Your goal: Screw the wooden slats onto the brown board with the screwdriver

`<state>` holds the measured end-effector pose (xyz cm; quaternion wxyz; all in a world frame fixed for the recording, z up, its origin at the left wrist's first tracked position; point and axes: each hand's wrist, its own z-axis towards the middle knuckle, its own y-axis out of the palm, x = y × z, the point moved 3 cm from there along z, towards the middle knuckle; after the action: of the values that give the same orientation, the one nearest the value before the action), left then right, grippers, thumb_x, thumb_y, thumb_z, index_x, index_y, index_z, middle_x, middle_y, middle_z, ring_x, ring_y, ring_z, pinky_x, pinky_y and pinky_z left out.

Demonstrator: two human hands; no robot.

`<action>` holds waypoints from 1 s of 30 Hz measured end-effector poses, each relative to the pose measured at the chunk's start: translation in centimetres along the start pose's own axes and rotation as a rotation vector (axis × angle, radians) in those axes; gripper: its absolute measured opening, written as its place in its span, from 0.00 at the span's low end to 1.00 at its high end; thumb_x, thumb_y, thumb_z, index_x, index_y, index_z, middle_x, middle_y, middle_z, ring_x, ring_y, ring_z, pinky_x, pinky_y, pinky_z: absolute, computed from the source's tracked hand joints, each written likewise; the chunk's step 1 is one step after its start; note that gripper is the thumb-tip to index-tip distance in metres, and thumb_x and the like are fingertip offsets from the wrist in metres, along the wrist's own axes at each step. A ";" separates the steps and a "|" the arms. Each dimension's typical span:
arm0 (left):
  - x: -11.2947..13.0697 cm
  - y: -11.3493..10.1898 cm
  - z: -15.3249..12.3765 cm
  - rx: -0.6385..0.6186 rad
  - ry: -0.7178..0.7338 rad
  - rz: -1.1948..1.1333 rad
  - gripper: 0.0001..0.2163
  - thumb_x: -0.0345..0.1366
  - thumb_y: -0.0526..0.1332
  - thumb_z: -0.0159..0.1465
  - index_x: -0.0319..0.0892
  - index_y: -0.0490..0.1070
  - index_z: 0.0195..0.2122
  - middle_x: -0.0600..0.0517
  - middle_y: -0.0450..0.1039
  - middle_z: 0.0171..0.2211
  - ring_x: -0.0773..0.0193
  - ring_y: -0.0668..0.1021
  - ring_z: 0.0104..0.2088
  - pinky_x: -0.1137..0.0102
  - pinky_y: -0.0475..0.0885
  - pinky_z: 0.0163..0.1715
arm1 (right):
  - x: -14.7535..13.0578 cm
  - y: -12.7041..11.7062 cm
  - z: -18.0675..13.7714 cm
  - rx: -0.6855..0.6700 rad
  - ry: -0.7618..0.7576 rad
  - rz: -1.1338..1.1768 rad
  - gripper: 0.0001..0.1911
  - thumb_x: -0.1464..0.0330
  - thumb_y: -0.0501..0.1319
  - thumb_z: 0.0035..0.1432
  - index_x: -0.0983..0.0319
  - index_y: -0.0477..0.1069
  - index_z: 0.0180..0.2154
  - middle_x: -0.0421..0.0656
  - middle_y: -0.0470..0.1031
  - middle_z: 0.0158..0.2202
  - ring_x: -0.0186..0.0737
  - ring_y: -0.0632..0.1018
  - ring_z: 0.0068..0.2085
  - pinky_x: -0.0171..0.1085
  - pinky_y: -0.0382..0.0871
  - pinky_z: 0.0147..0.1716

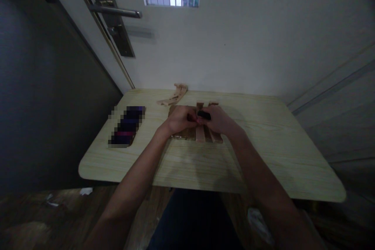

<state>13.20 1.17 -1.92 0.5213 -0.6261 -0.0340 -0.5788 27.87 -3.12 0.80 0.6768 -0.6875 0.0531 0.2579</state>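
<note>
A flat brown piece (184, 133), shiny in places and apparently cardboard, lies on the pale wood-grain table under both my hands. Two tan strips run across its right part, a nearer one (200, 134) and another (216, 137), with their ends overhanging its edges. My left hand (182, 119) rests on the brown piece, thumb and fingers drawn together near the first strip; what lies between them is hidden. A short black object (204, 115) is gripped in my right hand (218, 118), whose fingertips meet the left ones above the strip. Its exact kind is unclear.
Crumpled tan strips (175, 95) lie at the table's back edge. A dark phone-like object (127, 127), blurred by pixels, is at the left. The table (278, 144) abuts a white door with a metal handle (117, 11). Below its front edge are my legs.
</note>
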 end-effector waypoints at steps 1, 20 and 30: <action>0.0 0.0 0.0 -0.002 -0.002 -0.009 0.02 0.31 0.67 0.53 0.38 0.77 0.26 0.52 0.77 0.27 0.66 0.76 0.28 0.73 0.69 0.29 | 0.0 0.0 0.0 -0.004 -0.003 0.008 0.07 0.69 0.59 0.57 0.63 0.76 0.31 0.46 0.78 0.29 0.36 0.72 0.29 0.35 0.60 0.29; 0.0 0.0 -0.1 0.008 -0.025 0.069 0.02 0.31 0.67 0.53 0.39 0.76 0.27 0.52 0.78 0.28 0.65 0.77 0.29 0.72 0.69 0.31 | -0.4 0.2 0.0 -0.005 -0.027 0.018 0.07 0.72 0.58 0.57 0.63 0.75 0.32 0.46 0.78 0.31 0.37 0.74 0.30 0.35 0.64 0.32; 0.5 -0.2 -0.1 -0.010 -0.001 0.068 0.06 0.35 0.68 0.54 0.38 0.74 0.29 0.53 0.75 0.27 0.66 0.74 0.28 0.73 0.66 0.28 | -0.3 -1.5 -0.5 0.066 -0.070 0.123 0.11 0.61 0.61 0.59 0.63 0.72 0.32 0.43 0.76 0.31 0.35 0.72 0.31 0.34 0.61 0.31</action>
<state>13.13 0.91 -1.42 0.5374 -0.6299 -0.0102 -0.5606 28.36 -3.61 2.26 0.6835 -0.6507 0.0800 0.3210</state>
